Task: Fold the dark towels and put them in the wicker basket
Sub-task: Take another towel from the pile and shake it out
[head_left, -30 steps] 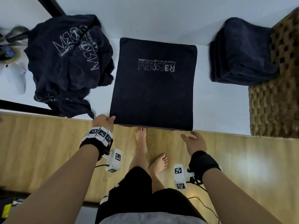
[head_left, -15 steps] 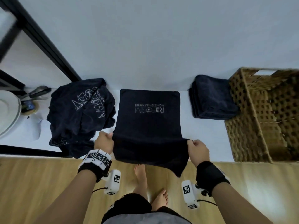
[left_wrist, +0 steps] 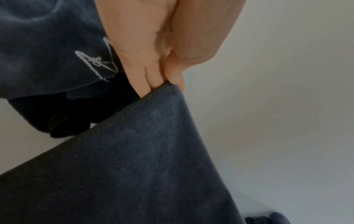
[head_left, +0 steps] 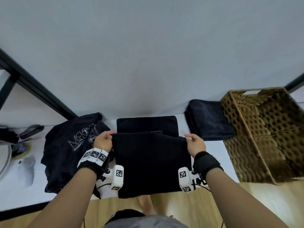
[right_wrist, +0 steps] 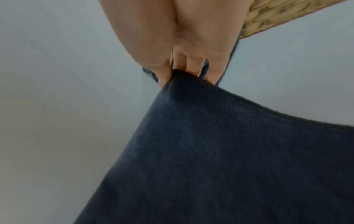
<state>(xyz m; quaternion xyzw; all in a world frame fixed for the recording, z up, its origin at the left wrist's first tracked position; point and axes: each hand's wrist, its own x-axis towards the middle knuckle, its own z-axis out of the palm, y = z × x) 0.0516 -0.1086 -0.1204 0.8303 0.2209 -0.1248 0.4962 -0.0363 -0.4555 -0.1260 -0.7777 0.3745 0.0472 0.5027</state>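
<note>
White tabletop (head_left: pixel 212 150) against a plain grey wall carries all the work items. At its centre lies the towel (head_left: pixel 148 163) now being folded; its far portion rests flat on the table near the wall, while its near portion is raised off the surface.

Left hand (head_left: pixel 103 142): thumb and fingers pinch the near-left corner of the towel. The left wrist view confirms the fingertips (left_wrist: pixel 153 78) closed on the hem. Right hand (head_left: pixel 195 145): thumb and fingers pinch the near-right corner in the same way, confirmed in the right wrist view, where the stitched edge runs out from the fingertips (right_wrist: pixel 182 63).

Other items: a crumpled pile of unfolded towels (head_left: pixel 69 150) with white lettering lies just left of the work towel. A stack of folded towels (head_left: pixel 209 119) sits to the right, touching or nearly touching the wicker basket (head_left: pixel 263 134) at the table's right end.

Handling notes: the cloth appears soft, limp and light, and hangs between the two grip points. It has no stiffness of its own. Hold it at the corners on the hemmed edge, keep both corners level and the edge taut, then lay the raised edge onto the far edge. Uneven tension is likely to skew the fold.
</note>
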